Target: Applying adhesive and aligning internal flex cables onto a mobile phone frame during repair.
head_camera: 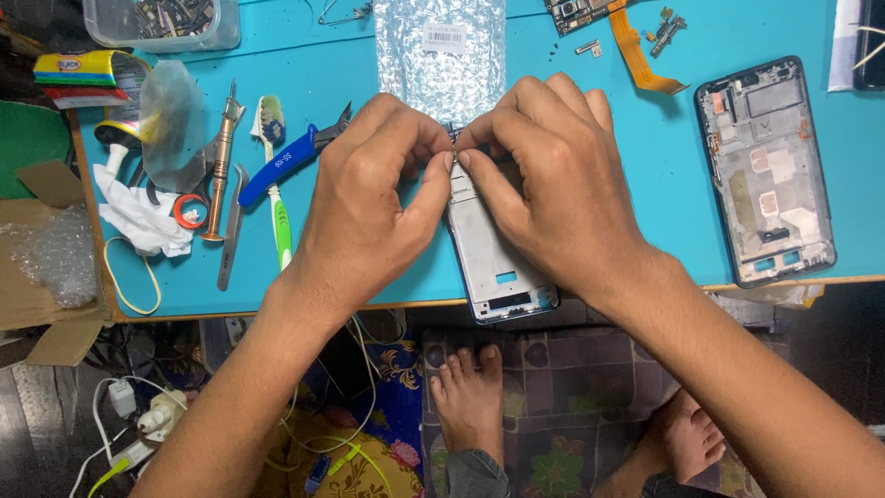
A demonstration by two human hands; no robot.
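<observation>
1. Hands first: the left hand [369,184] and the right hand [553,175] meet over the middle of the blue surface [645,148], fingertips pressed together around a tiny metal part [454,148] at the top end of a phone frame [493,258]. Both are pinching that small bit, thumbs and forefingers closed on it.
2. Phone frame is silvery, lying lengthwise away from the person, with its bottom end poking just past the near edge of the surface. Most of its top is hidden under the fingers.
3. Right behind the hands sits a shiny silver bag [442,55], touching or nearly touching the knuckles, can't tell which.
4. Off to the right, well apart, is a second phone body [765,175] with dark edges, opened up, guts showing.
5. Up at the far edge, an orange ribbon cable [636,55] with small loose bits near it.
6. Left side is the tool pile: blue-handled cutters [277,166], a green and white toothbrush [275,184], a copper-coloured screwdriver [219,166], tweezers [230,231], a crumpled white tissue [138,217], and a clear plastic box [157,23] in the far corner.
7. Below the surface you can see bare feet [470,397] on a patterned mat.
</observation>
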